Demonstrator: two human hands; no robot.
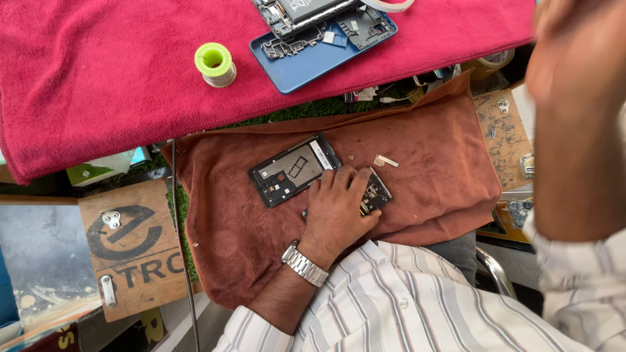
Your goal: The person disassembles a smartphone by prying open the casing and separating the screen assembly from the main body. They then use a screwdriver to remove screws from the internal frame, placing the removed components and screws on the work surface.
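While pressing flat on the opened phone [293,171], left hand [339,202] covering the lower right end of it, fingers spread over the frame and thumb out to the side, palm down rather than pinching, so pinning it, not lifting. Lying diagonally on the brown towel [430,189], black inner frame and metal plate facing up, upper left half in plain view. Wearing a steel wristwatch [304,264] above a striped sleeve. Right hand [561,26] hanging high at the upper right, close to the camera and blurred, well apart from the phone; cannot tell whether wide or closed, nothing visible in it. Reading as a steadying step, judging by the flat palm and no tool on the work. Any next move on the phone calling for the right hand down at the exposed half while keeping the left palm bearing on the frame. Lying just beside the fingers, a small pale scrap [385,160]. Farther up, red towel [117,85] carrying a green solder spool [214,64] and a blue back cover [306,65] with loose boards. Sitting at lower left, wooden board [134,248], thin cable [182,261] running past.
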